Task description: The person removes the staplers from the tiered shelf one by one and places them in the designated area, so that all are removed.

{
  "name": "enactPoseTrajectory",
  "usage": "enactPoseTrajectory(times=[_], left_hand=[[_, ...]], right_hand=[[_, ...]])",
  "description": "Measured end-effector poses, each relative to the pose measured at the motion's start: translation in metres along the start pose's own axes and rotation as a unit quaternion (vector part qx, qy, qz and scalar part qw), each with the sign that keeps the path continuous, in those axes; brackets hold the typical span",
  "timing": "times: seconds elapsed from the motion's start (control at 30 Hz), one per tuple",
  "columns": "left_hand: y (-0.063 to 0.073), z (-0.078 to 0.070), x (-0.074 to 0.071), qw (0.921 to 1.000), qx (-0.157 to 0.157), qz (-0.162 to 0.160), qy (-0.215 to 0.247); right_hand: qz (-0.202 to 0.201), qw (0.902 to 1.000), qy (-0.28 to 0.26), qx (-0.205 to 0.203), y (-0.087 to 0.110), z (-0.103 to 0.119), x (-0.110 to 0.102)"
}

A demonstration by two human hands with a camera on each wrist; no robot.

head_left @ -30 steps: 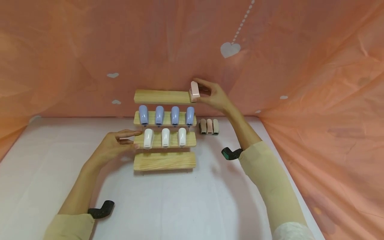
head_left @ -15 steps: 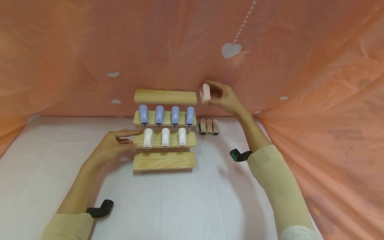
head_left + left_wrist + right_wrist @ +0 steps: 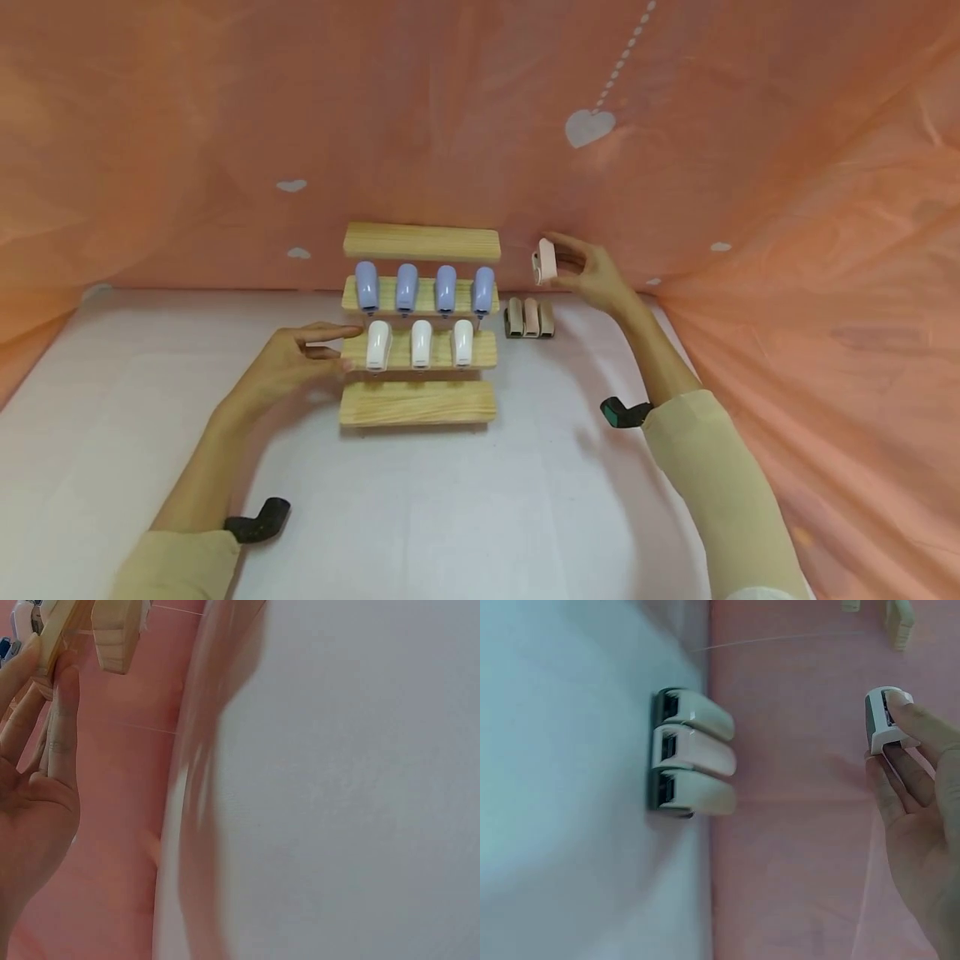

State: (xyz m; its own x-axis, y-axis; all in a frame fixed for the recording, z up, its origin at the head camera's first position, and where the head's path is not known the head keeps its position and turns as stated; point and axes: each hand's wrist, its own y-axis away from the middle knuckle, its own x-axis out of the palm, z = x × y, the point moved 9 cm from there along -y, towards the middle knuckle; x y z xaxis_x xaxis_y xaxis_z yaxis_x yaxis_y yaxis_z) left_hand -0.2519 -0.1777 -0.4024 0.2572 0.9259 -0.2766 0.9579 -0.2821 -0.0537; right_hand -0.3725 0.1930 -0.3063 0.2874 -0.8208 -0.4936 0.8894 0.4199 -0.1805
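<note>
My right hand (image 3: 598, 279) pinches a small pale pink stapler (image 3: 547, 261) between thumb and fingers, in the air right of a tiered wooden stand. In the right wrist view that stapler (image 3: 877, 724) shows its dark base. My left hand (image 3: 281, 362) holds the left end of the stand's second-lowest shelf (image 3: 483, 350), thumb on one side and fingers on the other. This shelf carries a row of three white staplers (image 3: 422, 344). Above it, several lavender staplers (image 3: 407, 288) line another shelf. The top board (image 3: 422, 242) and bottom board (image 3: 417, 403) bear nothing.
Three more staplers (image 3: 531, 317), beige and pink, stand side by side on the white table (image 3: 450, 508), close to the stand's right side. An orange-pink curtain (image 3: 420, 125) with pale hearts hangs behind and along the right side.
My right hand has lifted the pink stapler off the top board's right end and carried it right, then lower. The left hand stays on the shelf. The head view has shifted slightly.
</note>
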Motion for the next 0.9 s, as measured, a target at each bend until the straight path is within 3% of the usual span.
enactPoseTrajectory(times=[0.47, 0.9], left_hand=[[0.000, 0.004, 0.000, 0.9999, -0.007, -0.006, -0.011], [-0.002, 0.001, -0.001, 0.9999, -0.001, -0.003, -0.011]], right_hand=[[0.001, 0.9995, -0.019, 0.026, 0.019, -0.039, -0.002], [-0.022, 0.9989, 0.018, 0.038, 0.033, -0.077, -0.008]])
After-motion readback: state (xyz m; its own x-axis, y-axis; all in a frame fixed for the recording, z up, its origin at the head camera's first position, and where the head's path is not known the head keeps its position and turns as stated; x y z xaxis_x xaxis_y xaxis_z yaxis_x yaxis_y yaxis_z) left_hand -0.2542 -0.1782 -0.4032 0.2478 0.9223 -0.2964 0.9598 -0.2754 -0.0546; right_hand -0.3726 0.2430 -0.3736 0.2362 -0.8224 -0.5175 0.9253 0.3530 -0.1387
